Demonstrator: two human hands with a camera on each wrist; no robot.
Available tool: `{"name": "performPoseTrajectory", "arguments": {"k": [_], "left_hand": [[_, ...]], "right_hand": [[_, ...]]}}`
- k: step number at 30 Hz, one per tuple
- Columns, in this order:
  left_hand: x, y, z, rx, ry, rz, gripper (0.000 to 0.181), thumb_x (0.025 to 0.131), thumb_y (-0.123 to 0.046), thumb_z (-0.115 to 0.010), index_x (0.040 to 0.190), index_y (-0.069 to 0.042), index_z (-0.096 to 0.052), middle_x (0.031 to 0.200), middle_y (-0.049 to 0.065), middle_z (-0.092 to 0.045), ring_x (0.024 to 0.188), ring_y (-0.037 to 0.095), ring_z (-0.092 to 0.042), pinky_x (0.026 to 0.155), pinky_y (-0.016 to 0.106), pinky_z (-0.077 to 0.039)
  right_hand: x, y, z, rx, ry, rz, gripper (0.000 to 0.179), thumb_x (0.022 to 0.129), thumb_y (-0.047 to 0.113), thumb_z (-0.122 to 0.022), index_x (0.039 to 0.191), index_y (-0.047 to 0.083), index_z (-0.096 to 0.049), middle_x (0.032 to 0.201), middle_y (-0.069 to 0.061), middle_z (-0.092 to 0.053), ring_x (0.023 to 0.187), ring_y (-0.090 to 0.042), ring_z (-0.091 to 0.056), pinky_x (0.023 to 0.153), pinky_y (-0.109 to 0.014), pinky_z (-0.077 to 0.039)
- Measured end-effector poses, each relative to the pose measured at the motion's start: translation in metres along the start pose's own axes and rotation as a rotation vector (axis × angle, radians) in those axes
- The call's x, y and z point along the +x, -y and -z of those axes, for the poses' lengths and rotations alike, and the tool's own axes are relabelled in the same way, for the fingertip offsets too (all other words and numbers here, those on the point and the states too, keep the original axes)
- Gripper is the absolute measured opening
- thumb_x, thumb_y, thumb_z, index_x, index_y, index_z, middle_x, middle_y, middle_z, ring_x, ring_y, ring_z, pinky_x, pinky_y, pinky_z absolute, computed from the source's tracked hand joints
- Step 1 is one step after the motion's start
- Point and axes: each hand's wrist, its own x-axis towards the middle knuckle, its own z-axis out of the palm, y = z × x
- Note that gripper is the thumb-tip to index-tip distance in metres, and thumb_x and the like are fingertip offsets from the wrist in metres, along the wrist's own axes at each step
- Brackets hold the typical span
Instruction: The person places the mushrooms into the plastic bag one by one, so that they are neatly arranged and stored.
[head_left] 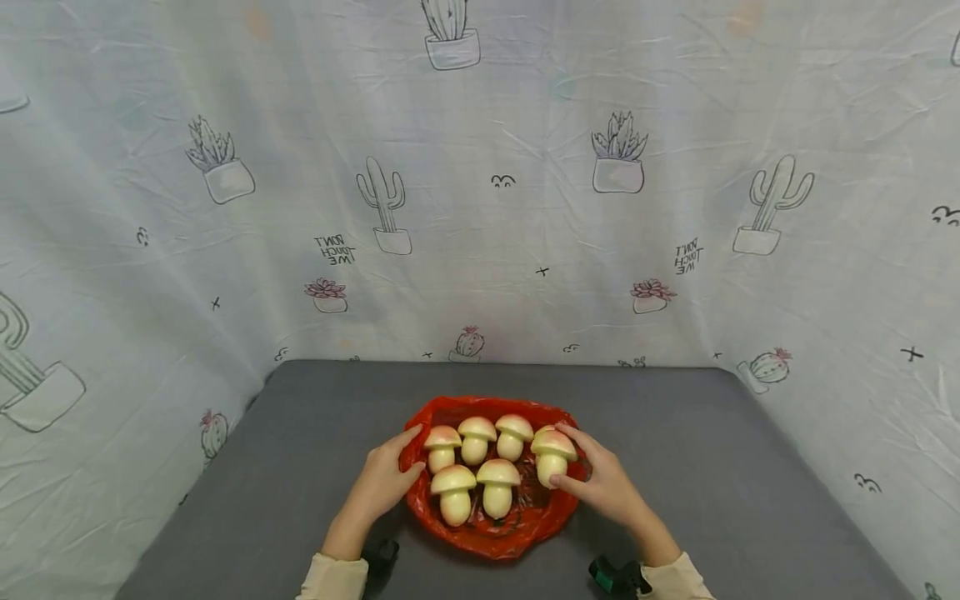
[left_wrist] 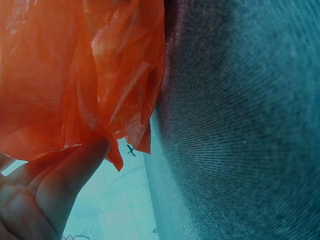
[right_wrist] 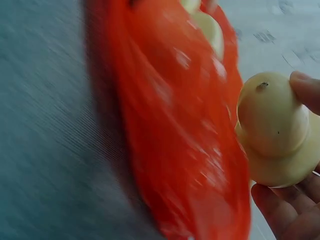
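A red plastic bag [head_left: 517, 546] lies with its mouth spread wide. Several toy mushrooms [head_left: 498, 487] with pale stems and pink-tinged yellow caps are inside it. At the bag's left rim, my left hand [head_left: 384, 477] grips the plastic; in the left wrist view its thumb [left_wrist: 75, 177] lies against the bag's edge. My right hand [head_left: 611, 487] holds one mushroom [head_left: 552, 458] at the right side of the bag, thumb on the stem and fingers at the cap. The right wrist view shows this held mushroom [right_wrist: 272, 120] beside the red plastic, its stem end toward the camera.
The bag rests on a dark grey table [head_left: 300, 442]. A pale curtain [head_left: 495, 225] printed with cactus drawings hangs behind the table and along both sides. Black straps [head_left: 618, 575] sit around the wrists, by the cream sleeves [head_left: 333, 577].
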Motion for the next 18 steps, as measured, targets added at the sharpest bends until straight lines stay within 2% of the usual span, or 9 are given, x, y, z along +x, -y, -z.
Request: {"name": "performPoseTrajectory", "arguments": {"k": [5,12,18], "left_hand": [[0.001,0.001,0.000,-0.024,0.029,0.068,0.056,0.082,-0.005,-0.069,0.136,-0.004,-0.052,0.131,0.019,-0.057,0.117,0.036,-0.056,0.090,0.048,-0.051],[0.003,-0.001,0.000,-0.027,0.035,0.080,0.055,0.083,-0.005,-0.069,0.136,-0.005,-0.053,0.131,0.020,-0.057,0.115,0.034,-0.058,0.085,0.045,-0.054],[0.001,-0.001,0.000,-0.014,0.030,0.071,0.055,0.082,-0.004,-0.069,0.135,-0.004,-0.053,0.130,0.020,-0.057,0.115,0.035,-0.057,0.087,0.046,-0.052]], "right_hand": [[-0.005,0.003,-0.013,-0.084,0.025,-0.006,0.070,0.081,0.029,-0.075,0.140,0.006,-0.045,0.136,-0.010,-0.053,0.119,-0.028,-0.055,0.093,-0.040,-0.049],[-0.009,0.005,-0.023,-0.115,0.031,-0.045,0.071,0.080,0.032,-0.075,0.139,0.006,-0.047,0.137,-0.009,-0.053,0.124,-0.028,-0.052,0.096,-0.046,-0.046],[-0.012,0.005,-0.028,-0.095,0.032,-0.074,0.074,0.079,0.034,-0.076,0.140,0.006,-0.046,0.138,-0.009,-0.052,0.127,-0.027,-0.049,0.099,-0.048,-0.044]]}}
